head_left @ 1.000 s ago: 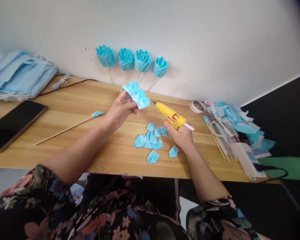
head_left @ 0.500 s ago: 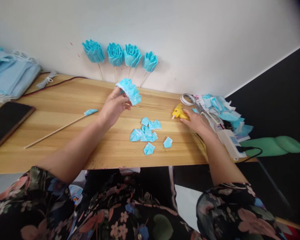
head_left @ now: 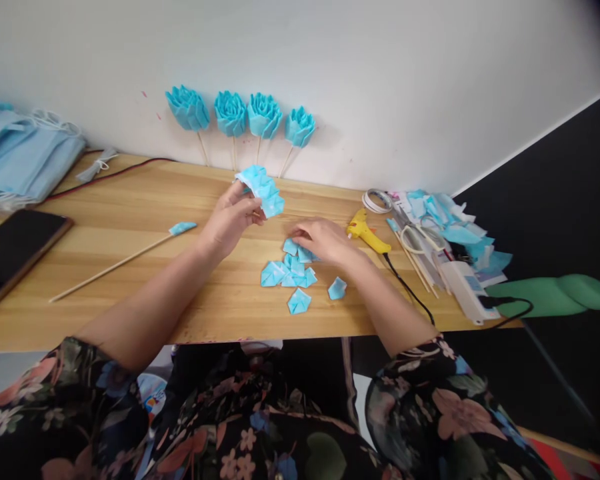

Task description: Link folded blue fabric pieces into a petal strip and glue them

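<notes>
My left hand [head_left: 233, 217] is closed on a curved strip of folded light-blue petals [head_left: 264, 189], held above the table. My right hand [head_left: 325, 240] reaches over a small pile of folded blue pieces [head_left: 294, 265], its fingers bent and slightly apart at the pile's upper edge. The piece under its fingertips is partly hidden. Two loose pieces lie nearby, one folded piece [head_left: 299, 301] below the pile and another folded piece [head_left: 337, 288] to its right. A yellow glue gun [head_left: 367, 232] lies on the table beyond my right wrist.
Several blue flowers on sticks [head_left: 231, 113] lean on the wall. Left are stacked face masks [head_left: 23, 157], a phone [head_left: 17, 250] and a blue-tipped stick [head_left: 113, 270]. Right are tape [head_left: 377, 201], scissors [head_left: 420, 239], scraps [head_left: 463, 233], a power strip [head_left: 461, 290] and a black cord [head_left: 409, 288].
My right hand has let go of the glue gun and moved left to the pile of folded pieces. My left hand still holds the petal strip in nearly the same place.
</notes>
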A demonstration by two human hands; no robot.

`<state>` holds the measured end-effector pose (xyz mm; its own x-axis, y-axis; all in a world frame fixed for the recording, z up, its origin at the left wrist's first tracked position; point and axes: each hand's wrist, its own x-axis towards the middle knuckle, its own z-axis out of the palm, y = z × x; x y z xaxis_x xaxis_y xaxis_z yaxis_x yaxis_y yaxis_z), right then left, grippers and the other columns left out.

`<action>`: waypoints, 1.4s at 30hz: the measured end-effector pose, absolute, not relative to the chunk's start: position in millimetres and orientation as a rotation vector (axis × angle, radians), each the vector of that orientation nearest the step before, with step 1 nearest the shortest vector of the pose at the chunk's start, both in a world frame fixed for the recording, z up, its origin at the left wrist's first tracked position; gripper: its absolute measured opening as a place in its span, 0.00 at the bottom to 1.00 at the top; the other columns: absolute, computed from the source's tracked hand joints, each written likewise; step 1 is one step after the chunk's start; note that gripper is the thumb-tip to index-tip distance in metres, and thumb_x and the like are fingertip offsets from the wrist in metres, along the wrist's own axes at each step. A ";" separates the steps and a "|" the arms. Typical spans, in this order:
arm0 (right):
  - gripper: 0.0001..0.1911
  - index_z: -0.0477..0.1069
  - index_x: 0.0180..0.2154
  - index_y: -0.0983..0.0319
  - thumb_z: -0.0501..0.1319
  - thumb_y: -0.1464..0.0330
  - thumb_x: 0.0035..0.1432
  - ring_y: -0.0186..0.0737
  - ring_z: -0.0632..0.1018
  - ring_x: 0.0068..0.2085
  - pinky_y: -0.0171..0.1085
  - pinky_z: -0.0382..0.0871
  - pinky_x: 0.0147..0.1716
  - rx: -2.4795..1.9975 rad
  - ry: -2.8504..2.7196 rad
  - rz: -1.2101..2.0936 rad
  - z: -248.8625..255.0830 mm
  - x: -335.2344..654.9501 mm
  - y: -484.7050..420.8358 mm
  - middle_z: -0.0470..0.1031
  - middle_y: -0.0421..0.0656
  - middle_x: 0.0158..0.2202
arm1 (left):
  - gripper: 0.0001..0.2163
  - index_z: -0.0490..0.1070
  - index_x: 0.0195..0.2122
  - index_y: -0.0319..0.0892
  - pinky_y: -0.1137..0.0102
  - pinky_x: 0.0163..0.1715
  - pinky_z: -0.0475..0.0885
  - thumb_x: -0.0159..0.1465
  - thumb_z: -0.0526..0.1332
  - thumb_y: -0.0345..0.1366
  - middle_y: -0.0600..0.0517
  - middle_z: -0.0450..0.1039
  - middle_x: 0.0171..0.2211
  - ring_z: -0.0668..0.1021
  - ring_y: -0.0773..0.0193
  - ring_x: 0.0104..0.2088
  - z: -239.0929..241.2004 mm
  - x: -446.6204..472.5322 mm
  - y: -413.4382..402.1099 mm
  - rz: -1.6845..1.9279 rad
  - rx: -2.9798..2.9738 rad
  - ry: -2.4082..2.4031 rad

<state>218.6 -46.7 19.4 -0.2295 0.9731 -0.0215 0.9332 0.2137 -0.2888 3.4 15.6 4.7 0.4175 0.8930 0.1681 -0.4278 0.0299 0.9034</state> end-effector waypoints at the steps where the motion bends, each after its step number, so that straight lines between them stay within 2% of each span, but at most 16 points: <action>1: 0.07 0.80 0.40 0.57 0.63 0.71 0.63 0.46 0.81 0.44 0.39 0.66 0.38 -1.856 -2.317 0.374 18.1 217.3 -43.8 0.84 0.45 0.42 | 0.15 0.72 0.47 0.44 0.73 0.29 0.71 0.57 0.65 0.33 0.54 0.74 0.30 0.76 0.68 0.29 4.8 3.5 15.4 1.093 1.118 0.523; 5: 0.04 0.78 0.35 0.59 0.63 0.70 0.61 0.42 0.79 0.36 0.37 0.62 0.33 -1.889 -2.235 0.456 13.9 218.5 -38.7 0.82 0.44 0.35 | 0.15 0.72 0.46 0.43 0.73 0.29 0.70 0.58 0.66 0.33 0.53 0.76 0.32 0.76 0.68 0.29 4.3 3.6 14.9 1.089 1.093 0.522; 8: 0.04 0.75 0.33 0.59 0.63 0.67 0.60 0.37 0.77 0.32 0.35 0.63 0.32 -1.747 -1.974 0.587 9.1 222.5 -40.3 0.81 0.40 0.31 | 0.15 0.73 0.47 0.43 0.72 0.30 0.70 0.58 0.66 0.33 0.52 0.76 0.34 0.77 0.68 0.30 2.9 4.0 14.9 1.085 1.085 0.531; 12: 0.09 0.72 0.35 0.60 0.65 0.61 0.57 0.34 0.75 0.29 0.34 0.67 0.32 -1.488 -1.599 0.814 2.6 228.4 -42.4 0.77 0.37 0.28 | 0.16 0.72 0.49 0.43 0.72 0.31 0.71 0.59 0.66 0.33 0.50 0.78 0.37 0.79 0.65 0.34 1.8 5.0 14.3 1.070 1.104 0.543; 16: 0.14 0.72 0.39 0.58 0.66 0.57 0.55 0.36 0.77 0.34 0.36 0.72 0.37 -1.360 -1.451 0.908 0.3 232.6 -41.9 0.77 0.38 0.32 | 0.17 0.72 0.50 0.43 0.71 0.32 0.72 0.58 0.66 0.33 0.50 0.78 0.38 0.80 0.64 0.35 1.1 5.2 13.8 1.043 1.116 0.546; 23: 0.11 0.76 0.36 0.59 0.68 0.60 0.54 0.37 0.80 0.37 0.38 0.76 0.42 -1.283 -1.390 0.985 5.1 228.5 -46.3 0.80 0.40 0.34 | 0.14 0.72 0.47 0.43 0.73 0.31 0.72 0.59 0.66 0.33 0.52 0.77 0.35 0.78 0.67 0.32 2.3 3.5 14.3 1.074 1.088 0.551; 27: 0.14 0.79 0.41 0.59 0.68 0.60 0.54 0.37 0.81 0.35 0.37 0.77 0.35 -1.289 -1.350 1.054 5.6 225.9 -47.9 0.81 0.42 0.37 | 0.12 0.71 0.44 0.43 0.73 0.30 0.71 0.59 0.65 0.32 0.53 0.76 0.33 0.76 0.69 0.29 3.9 2.2 15.6 1.094 1.064 0.540; 30: 0.19 0.79 0.46 0.59 0.68 0.57 0.55 0.41 0.83 0.38 0.34 0.75 0.26 -1.288 -1.346 1.115 6.0 225.3 -48.6 0.82 0.46 0.44 | 0.11 0.69 0.44 0.44 0.72 0.29 0.71 0.60 0.64 0.31 0.53 0.75 0.32 0.76 0.68 0.29 5.3 0.9 17.0 1.107 1.053 0.540; 32: 0.21 0.79 0.49 0.58 0.68 0.57 0.55 0.41 0.85 0.39 0.33 0.74 0.24 -1.278 -1.332 1.139 6.4 225.6 -48.9 0.81 0.47 0.49 | 0.11 0.69 0.44 0.44 0.72 0.29 0.71 0.59 0.64 0.31 0.53 0.75 0.32 0.75 0.69 0.28 7.2 0.1 17.7 1.115 1.021 0.550; 36: 0.22 0.78 0.53 0.58 0.64 0.58 0.59 0.41 0.85 0.39 0.34 0.76 0.26 -1.371 -1.337 1.018 3.3 230.1 -46.0 0.81 0.48 0.51 | 0.10 0.68 0.41 0.44 0.73 0.28 0.71 0.59 0.63 0.31 0.54 0.75 0.31 0.75 0.69 0.27 13.1 -0.8 17.5 1.122 0.953 0.587; 40: 0.21 0.77 0.56 0.58 0.59 0.64 0.64 0.42 0.84 0.36 0.42 0.78 0.36 -1.717 -1.532 0.572 -3.9 239.4 -41.0 0.85 0.45 0.39 | 0.10 0.68 0.40 0.44 0.74 0.27 0.70 0.58 0.63 0.31 0.55 0.74 0.29 0.74 0.70 0.26 18.0 -0.1 15.8 1.136 0.909 0.605; 42: 0.20 0.77 0.56 0.57 0.59 0.66 0.64 0.45 0.83 0.36 0.45 0.77 0.42 -1.822 -1.665 0.357 -5.4 242.5 -40.8 0.85 0.44 0.36 | 0.09 0.68 0.40 0.44 0.74 0.27 0.70 0.58 0.63 0.30 0.55 0.74 0.29 0.74 0.70 0.26 19.3 0.3 15.2 1.139 0.899 0.607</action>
